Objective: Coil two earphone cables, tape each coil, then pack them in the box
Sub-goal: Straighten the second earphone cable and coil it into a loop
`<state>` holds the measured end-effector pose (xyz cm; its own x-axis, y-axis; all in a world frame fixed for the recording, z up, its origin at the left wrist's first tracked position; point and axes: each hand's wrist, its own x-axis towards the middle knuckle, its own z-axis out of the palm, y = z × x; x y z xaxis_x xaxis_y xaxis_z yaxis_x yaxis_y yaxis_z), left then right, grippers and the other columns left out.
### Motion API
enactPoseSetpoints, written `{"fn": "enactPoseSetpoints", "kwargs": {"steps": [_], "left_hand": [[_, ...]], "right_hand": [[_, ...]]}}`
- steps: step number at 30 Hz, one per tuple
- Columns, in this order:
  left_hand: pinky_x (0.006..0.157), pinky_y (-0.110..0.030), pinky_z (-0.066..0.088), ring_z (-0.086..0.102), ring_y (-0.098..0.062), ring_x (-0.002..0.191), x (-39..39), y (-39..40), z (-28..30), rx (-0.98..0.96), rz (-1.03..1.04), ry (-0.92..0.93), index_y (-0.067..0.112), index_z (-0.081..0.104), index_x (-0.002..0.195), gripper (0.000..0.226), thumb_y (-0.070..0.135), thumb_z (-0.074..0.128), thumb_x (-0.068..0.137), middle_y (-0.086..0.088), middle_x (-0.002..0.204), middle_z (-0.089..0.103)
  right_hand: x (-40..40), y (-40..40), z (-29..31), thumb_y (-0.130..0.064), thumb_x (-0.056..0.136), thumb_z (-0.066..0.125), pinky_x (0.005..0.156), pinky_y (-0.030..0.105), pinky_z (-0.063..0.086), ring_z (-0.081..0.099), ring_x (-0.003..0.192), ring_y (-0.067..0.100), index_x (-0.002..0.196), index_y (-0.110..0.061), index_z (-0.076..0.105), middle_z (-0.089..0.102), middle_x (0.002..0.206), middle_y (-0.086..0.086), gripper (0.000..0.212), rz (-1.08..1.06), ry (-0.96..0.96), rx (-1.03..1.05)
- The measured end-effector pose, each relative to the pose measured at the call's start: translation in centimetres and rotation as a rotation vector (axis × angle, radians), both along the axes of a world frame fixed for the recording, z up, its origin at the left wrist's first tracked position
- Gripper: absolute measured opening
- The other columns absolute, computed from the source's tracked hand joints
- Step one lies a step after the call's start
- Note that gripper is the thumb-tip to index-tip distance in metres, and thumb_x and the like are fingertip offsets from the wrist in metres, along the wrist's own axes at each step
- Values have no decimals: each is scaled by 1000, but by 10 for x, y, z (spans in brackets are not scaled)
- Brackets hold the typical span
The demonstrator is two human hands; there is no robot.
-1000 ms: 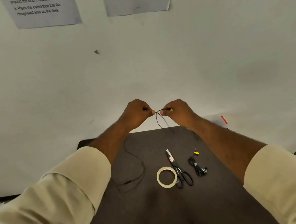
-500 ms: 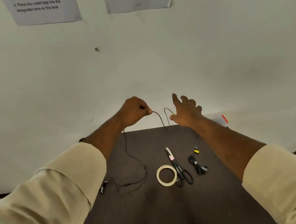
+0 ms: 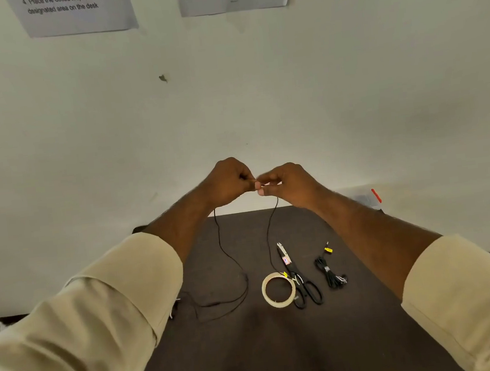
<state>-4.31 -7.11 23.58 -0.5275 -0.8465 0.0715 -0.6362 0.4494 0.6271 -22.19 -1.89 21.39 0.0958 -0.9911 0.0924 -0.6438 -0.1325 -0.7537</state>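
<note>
Both hands are raised above the far edge of the dark table (image 3: 255,350). My left hand (image 3: 227,182) and my right hand (image 3: 289,183) pinch a thin black earphone cable (image 3: 221,248) close together. One strand hangs from the left hand to a loose loop on the table. Another strand drops from the right hand to a yellow-tagged end by the tape roll (image 3: 278,289). A second earphone cable (image 3: 332,276) lies bundled at the right, with a yellow tag. No box is in view.
Black scissors (image 3: 300,282) lie between the tape roll and the bundled cable. A white wall with two paper sheets (image 3: 74,13) stands right behind the table. A red-tipped object (image 3: 376,195) sits at the table's far right corner.
My right hand, spread open half a second ago, has closed and come back to my left hand on the cable. The strand from it now hangs longer, down to the tape roll.
</note>
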Motion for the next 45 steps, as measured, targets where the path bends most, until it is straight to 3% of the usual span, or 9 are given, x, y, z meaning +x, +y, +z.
{"fn": "enactPoseSetpoints", "kwargs": {"steps": [4, 14, 26, 28, 31, 33, 37, 42, 45], "left_hand": [[48, -3, 34, 56, 14, 60, -4, -2, 3, 15, 11, 22, 15, 73, 73, 14, 26, 74, 82, 18, 65, 61], [43, -17, 39, 46, -5, 46, 102, -31, 32, 170, 117, 212, 13, 76, 76, 9, 17, 74, 83, 6, 50, 56], [48, -22, 36, 42, -13, 55, 123, -50, 33, 113, 256, 322, 8, 74, 77, 9, 13, 73, 84, -3, 64, 63], [50, -22, 36, 44, -12, 56, 108, -45, 32, 92, 234, 309, 9, 75, 78, 11, 19, 76, 82, -8, 67, 61], [45, -11, 38, 47, 3, 45, 83, -37, 27, 66, 183, 279, 11, 74, 75, 12, 22, 77, 80, 6, 55, 60], [46, -9, 39, 49, 4, 47, 67, -32, 25, 63, 143, 255, 16, 73, 71, 12, 23, 77, 81, 11, 54, 61], [57, -17, 44, 57, -9, 66, 38, -25, 23, 71, 74, 180, 11, 75, 80, 13, 24, 75, 82, -3, 78, 72], [49, -12, 39, 52, 3, 46, 19, -17, 27, 32, 42, 99, 5, 74, 78, 11, 15, 72, 81, 7, 58, 62], [43, -13, 36, 45, 0, 38, 24, -15, 27, 116, 41, 144, 8, 71, 71, 14, 14, 70, 84, 13, 44, 53]], "right_hand": [[-1, 1, 3, -11, 78, 77, 77, 34, 56, 70, 73, 17, 86, -10, 77, 74, 79, 4, 8, -19, -131, -62], [-81, -2, 19, -4, 78, 70, 66, 15, 43, 61, 67, 4, 75, -10, 75, 74, 77, 3, 9, -197, 135, -212], [-99, -7, 0, -8, 80, 63, 78, 31, 50, 67, 86, 20, 72, -18, 72, 73, 82, 0, 16, -345, 190, -121], [-99, -3, -10, -14, 82, 67, 79, 29, 45, 65, 97, 25, 85, -18, 73, 73, 93, 3, 9, -403, 177, -51], [-89, 1, -20, -35, 81, 74, 103, 40, 38, 43, 131, 31, 140, -23, 47, 54, 139, 4, 66, -469, 287, 148], [-69, -1, -17, -39, 78, 76, 111, 41, 31, 33, 140, 25, 147, -27, 37, 40, 152, -3, 80, -398, 277, 100], [-7, -10, 8, -24, 79, 79, 103, 21, 33, 47, 128, 7, 133, -21, 56, 55, 138, -4, 60, -96, -171, -5], [26, -18, 30, -9, 75, 80, 94, 40, 53, 70, 94, 22, 94, -5, 75, 75, 92, 10, 20, -3, -330, -28], [28, -19, 32, -7, 73, 81, 89, 43, 56, 71, 88, 30, 89, 0, 75, 74, 87, 16, 18, 4, -298, -64]]}}
